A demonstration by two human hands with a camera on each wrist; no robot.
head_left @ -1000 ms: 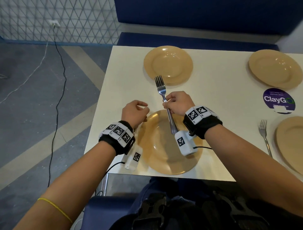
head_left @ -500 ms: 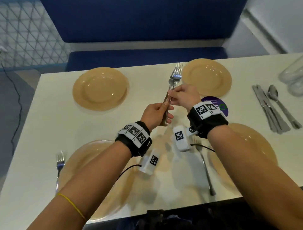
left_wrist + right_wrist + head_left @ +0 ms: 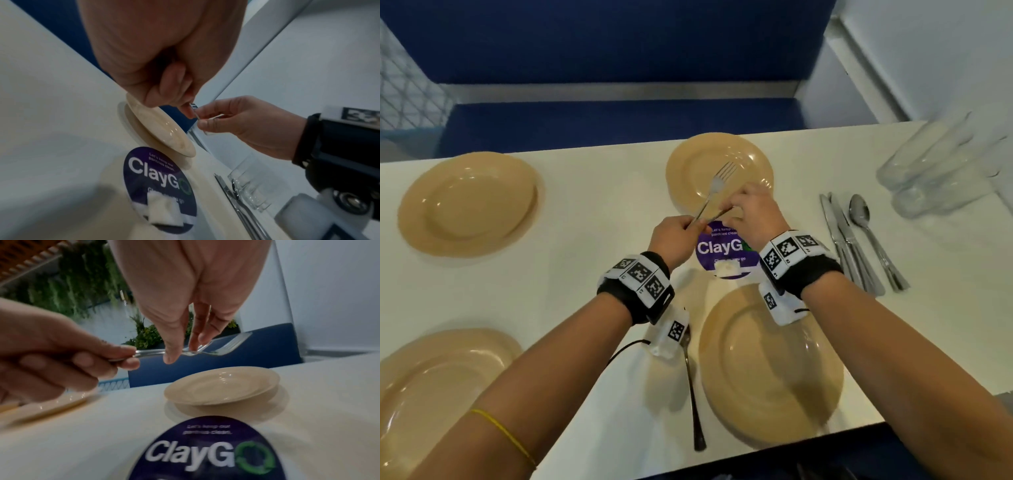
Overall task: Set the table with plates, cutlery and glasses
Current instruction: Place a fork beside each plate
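Both hands hold cutlery in the air above the purple sticker (image 3: 717,251) on the worktop (image 3: 585,240). The left hand (image 3: 674,236) has its fingers (image 3: 125,365) pinched on the handle end, and the right hand (image 3: 753,216) pinches near the middle of the fork (image 3: 717,181), whose tines point over the far plate (image 3: 750,161). Another fork (image 3: 693,394) lies just left of the near plate (image 3: 774,370); knives (image 3: 842,240), a spoon (image 3: 863,219) and glasses (image 3: 941,171) sit to the right.

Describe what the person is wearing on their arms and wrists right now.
Both forearms are bare, with no sleeves. Each wrist carries a black band topped with white blocks printed with black square markers. A small white camera module bearing the same kind of marker hangs under each wrist, with a thin black cable trailing from the left one. A thin yellow band circles the left forearm.
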